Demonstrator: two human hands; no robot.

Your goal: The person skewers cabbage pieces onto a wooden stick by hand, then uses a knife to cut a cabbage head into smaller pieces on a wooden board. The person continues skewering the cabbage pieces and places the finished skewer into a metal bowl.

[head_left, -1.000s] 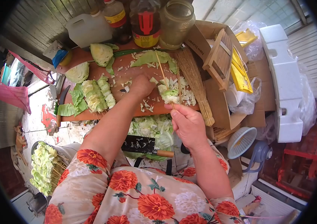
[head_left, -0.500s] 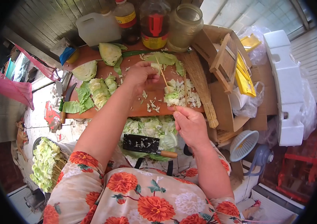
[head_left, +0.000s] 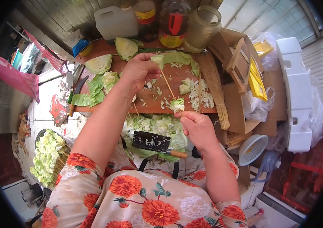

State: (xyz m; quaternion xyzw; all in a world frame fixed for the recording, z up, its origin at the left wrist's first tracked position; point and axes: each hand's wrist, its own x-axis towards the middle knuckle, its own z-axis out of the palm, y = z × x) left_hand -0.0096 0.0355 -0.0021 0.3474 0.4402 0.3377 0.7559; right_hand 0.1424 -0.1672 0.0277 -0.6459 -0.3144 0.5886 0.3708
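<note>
My left hand [head_left: 142, 72] pinches a pale cabbage piece [head_left: 157, 60] at the upper end of a thin wooden skewer [head_left: 167, 81]. Lower down, my right hand [head_left: 197, 131] grips the same skewer, just below a cabbage chunk [head_left: 177, 104] threaded on it. The skewer slants over the brown cutting board [head_left: 152, 95]. Chopped cabbage [head_left: 197, 93] lies to the right of it, and a loose leaf [head_left: 178, 57] lies behind. Below the board, a black cleaver [head_left: 152, 141] with a wooden handle rests on a heap of cut cabbage [head_left: 155, 123].
Cabbage wedges [head_left: 98, 64] and a curved knife [head_left: 80, 84] are at the left. Bottles [head_left: 174, 24] and a glass jar [head_left: 203, 28] line the back. At right stand a bundle of straw-like sticks [head_left: 214, 85] and a cardboard box [head_left: 231, 102]. Skewered cabbage [head_left: 47, 157] sits lower left.
The view has shifted, so the board and bottles appear further right. Both hands are further left over the board. The skewered chunk has moved away from the chopped pile, toward the front edge.
</note>
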